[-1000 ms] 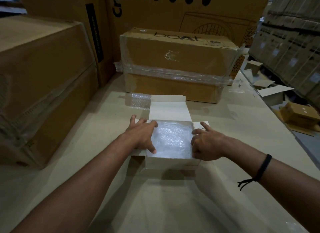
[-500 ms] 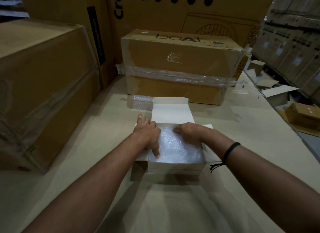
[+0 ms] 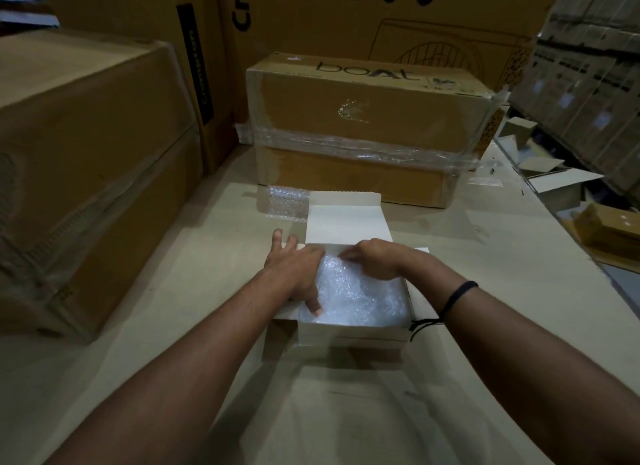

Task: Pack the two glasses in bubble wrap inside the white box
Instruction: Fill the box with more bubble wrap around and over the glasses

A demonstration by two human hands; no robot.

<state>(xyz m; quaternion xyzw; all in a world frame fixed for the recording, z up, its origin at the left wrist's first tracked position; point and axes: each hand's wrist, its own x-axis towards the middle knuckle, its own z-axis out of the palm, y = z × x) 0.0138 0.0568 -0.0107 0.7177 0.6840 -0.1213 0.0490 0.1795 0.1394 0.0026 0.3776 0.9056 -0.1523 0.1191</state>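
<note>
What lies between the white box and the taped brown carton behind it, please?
The head view shows the white box's open lid and, left of it, a loose scrap of bubble wrap.

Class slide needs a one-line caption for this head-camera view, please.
Left hand and right hand press bubble wrap down into the open white box, lid flap folded back.

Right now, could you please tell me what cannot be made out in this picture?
Head view:
1. Glasses: hidden under bubble wrap filling the white box.
2. Right hand: its back hides whether it pinches or presses the wrap.
3. Loose bubble wrap: partly behind the box lid.
</note>
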